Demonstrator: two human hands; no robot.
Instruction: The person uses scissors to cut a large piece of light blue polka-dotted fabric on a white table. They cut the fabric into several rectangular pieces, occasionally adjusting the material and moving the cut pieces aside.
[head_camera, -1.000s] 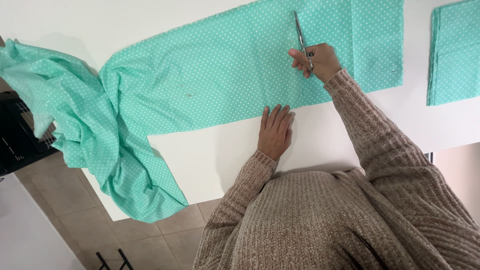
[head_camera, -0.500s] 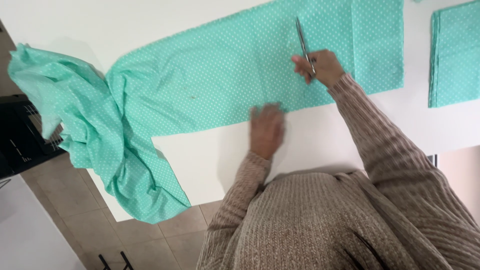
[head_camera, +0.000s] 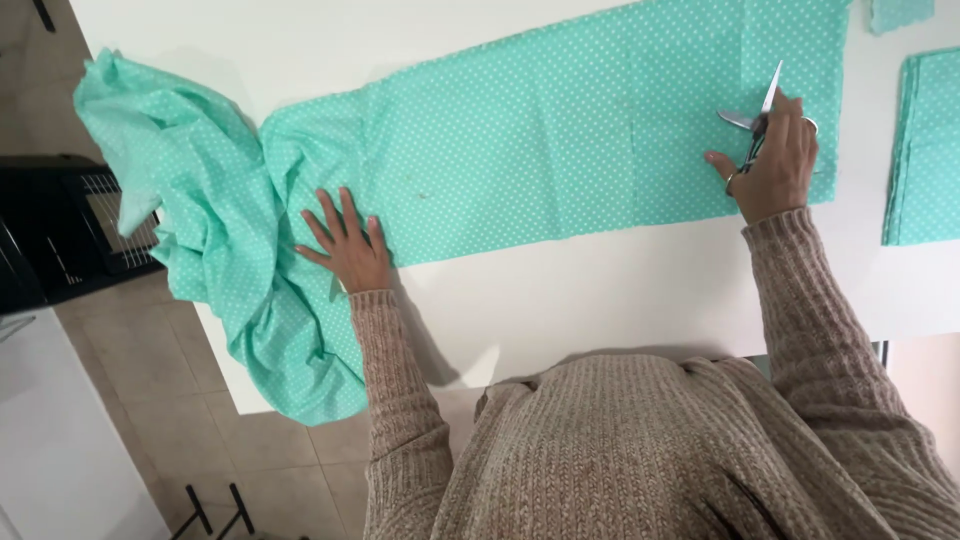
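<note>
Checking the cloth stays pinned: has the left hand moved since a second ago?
Yes. The left hand slid left along the table edge, toward the bunched cloth.

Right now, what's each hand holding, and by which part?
Right hand holds the scissors by the handle loops, blades open over the mint dotted fabric. Left hand holds nothing; it lies flat on the fabric.

A long strip of mint-green, white-dotted fabric (head_camera: 520, 150) lies flat across a white table, its left end bunched and spilling over the edge. Silver scissors (head_camera: 757, 115), blades parted, rest on its right end.
</note>
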